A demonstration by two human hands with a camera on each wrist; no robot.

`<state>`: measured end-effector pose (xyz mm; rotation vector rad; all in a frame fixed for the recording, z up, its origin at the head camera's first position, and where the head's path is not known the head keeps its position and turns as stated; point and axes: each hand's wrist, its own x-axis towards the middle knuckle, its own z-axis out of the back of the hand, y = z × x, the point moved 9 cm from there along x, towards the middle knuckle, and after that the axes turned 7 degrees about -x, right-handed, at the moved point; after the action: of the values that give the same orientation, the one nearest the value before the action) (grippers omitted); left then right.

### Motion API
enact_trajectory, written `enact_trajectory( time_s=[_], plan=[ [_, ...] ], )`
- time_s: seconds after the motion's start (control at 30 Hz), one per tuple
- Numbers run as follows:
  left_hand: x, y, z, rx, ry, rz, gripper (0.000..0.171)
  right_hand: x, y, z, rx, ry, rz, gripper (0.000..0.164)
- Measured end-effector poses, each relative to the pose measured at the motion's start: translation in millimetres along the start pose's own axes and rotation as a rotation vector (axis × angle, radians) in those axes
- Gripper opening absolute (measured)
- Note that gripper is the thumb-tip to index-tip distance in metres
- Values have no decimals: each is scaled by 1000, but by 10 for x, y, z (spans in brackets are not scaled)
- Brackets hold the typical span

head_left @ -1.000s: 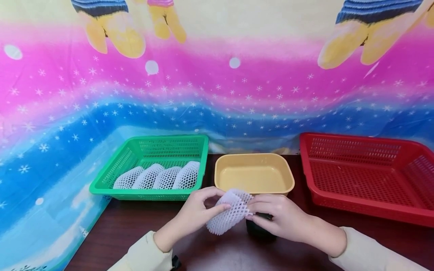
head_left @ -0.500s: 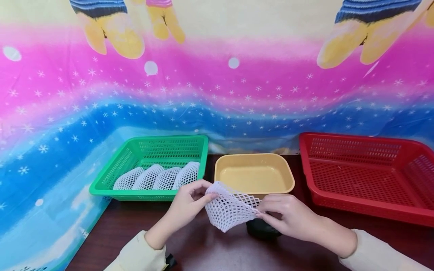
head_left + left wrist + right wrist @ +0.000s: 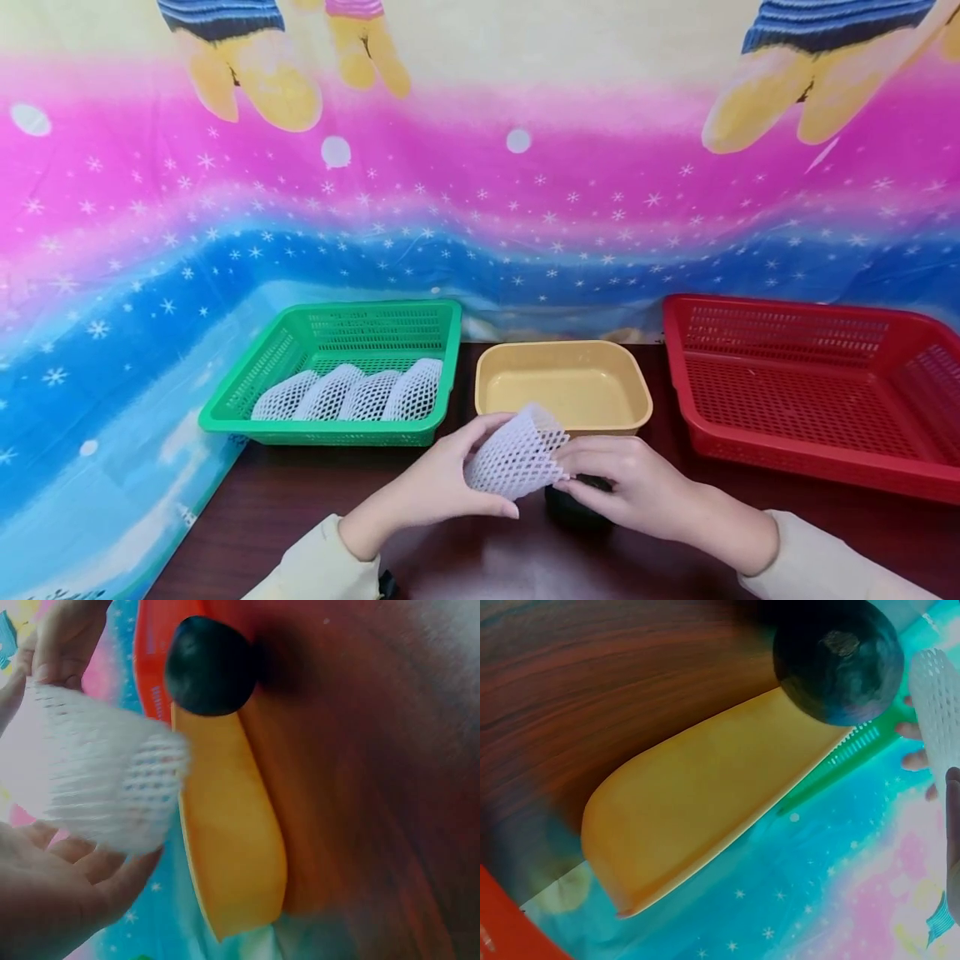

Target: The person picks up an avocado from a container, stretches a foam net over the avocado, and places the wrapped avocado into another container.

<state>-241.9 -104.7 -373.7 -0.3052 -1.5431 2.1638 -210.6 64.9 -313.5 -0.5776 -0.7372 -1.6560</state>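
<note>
A white foam fruit net (image 3: 516,457) is held between both hands above the table's front middle. My left hand (image 3: 438,485) cups its closed left side, with the thumb stretched out below it in the head view. At the open right edge, the fingertips of my right hand (image 3: 641,473) pinch the mesh. Beneath the right hand stands a smooth dark rounded fruit or vegetable (image 3: 576,507), partly hidden by that hand. The right wrist view shows the dark fruit (image 3: 840,664) whole, with a rough brownish patch on its upper side.
Behind the hands stands a yellow plastic tub (image 3: 562,398). A green basket (image 3: 322,432) at the left holds several white net-covered things (image 3: 367,396) in a row. To the right is a red basket (image 3: 795,454). A printed cloth (image 3: 480,200) hangs behind the table.
The foam net was pulled out wide and flat half a second ago, and now looks rounder and more upright. My left hand has moved right and cups the net instead of pinching its edge.
</note>
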Motion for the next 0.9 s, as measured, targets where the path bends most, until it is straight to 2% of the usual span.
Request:
enact_trajectory(
  time_s=[0.07,0.2,0.5,0.7,0.9],
  plan=[
    [7,29,-58,44,29,0,92,4,22,-10,1,3,14,20],
    [11,52,-111,120,58,-28,85,-5,36,-18,-22,8,26,25],
    [-5,74,-14,185,42,-45,65,5,2,11,-51,23,3,26],
    [-64,87,147,169,-5,-12,59,36,-95,40,-27,103,-107,43],
    [-174,133,272,201,-34,6,59,-40,-169,35,-75,213,-235,64]
  ],
)
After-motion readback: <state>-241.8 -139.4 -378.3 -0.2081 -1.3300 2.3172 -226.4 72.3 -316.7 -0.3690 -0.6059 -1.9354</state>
